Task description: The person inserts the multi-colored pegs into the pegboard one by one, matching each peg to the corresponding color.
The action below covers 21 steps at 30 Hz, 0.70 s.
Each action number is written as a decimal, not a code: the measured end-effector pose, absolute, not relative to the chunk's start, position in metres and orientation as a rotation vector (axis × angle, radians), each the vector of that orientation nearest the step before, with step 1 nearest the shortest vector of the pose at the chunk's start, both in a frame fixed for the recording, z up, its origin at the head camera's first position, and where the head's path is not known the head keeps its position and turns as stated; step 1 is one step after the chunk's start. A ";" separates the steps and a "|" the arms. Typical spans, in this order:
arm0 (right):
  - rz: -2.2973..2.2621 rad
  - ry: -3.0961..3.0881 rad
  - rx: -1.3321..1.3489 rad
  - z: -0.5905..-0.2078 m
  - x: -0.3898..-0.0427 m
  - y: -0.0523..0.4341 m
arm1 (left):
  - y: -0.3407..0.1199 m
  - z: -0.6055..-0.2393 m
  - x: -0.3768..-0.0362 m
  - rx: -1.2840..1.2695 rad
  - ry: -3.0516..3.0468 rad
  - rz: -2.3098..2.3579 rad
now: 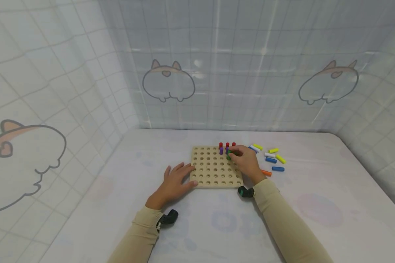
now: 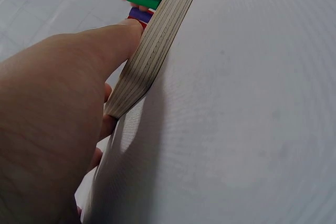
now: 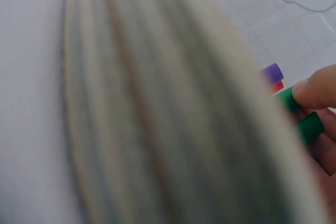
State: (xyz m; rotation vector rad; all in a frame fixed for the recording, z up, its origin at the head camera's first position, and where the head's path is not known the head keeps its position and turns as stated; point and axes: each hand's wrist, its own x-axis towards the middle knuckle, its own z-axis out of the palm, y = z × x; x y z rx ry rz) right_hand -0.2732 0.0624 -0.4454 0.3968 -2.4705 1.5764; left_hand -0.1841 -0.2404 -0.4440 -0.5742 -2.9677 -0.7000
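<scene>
Fingers of our right hand (image 1: 248,162) pinch a green peg (image 3: 286,99) at the far right part of the wooden board (image 1: 212,166); we cannot tell whether its lower end sits in a hole. A second green peg (image 3: 312,127) is just beside it, and we cannot tell if the same fingers touch that one too.

Our left hand (image 1: 173,183) rests at the board's left side, its fingers spread and fairly straight, with the thumb against the near left corner. The board lies flat on the pale tabletop (image 1: 214,237), most of its holes unfilled. Three red pegs (image 1: 221,145) stand in a row along its far edge, and we see two purple pegs (image 1: 221,151) upright just in front of them.

Right of the board, loose pegs lie scattered: yellow pegs (image 1: 281,159), white pegs (image 1: 270,155), blue pegs (image 1: 278,168) and one orange peg (image 1: 266,173) near our right wrist. Beige sleeves (image 1: 293,226) cover our arms. Beyond the tabletop we face a grid-patterned backdrop (image 1: 243,102) with outlined animal drawings (image 1: 168,84).
</scene>
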 end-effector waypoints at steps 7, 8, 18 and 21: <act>1.545 -2.476 0.420 -0.443 -0.273 0.062 | -0.238 -0.443 -0.185 -0.555 -2.981 -0.682; 1.544 -2.472 0.425 -0.443 -0.273 0.062 | -0.238 -0.443 -0.185 -0.556 -2.981 -0.688; 1.566 -2.466 0.433 -0.445 -0.276 0.064 | -0.238 -0.441 -0.187 -0.551 -3.005 -0.691; 1.561 -2.472 0.426 -0.445 -0.276 0.064 | -0.237 -0.440 -0.185 -0.546 -3.009 -0.698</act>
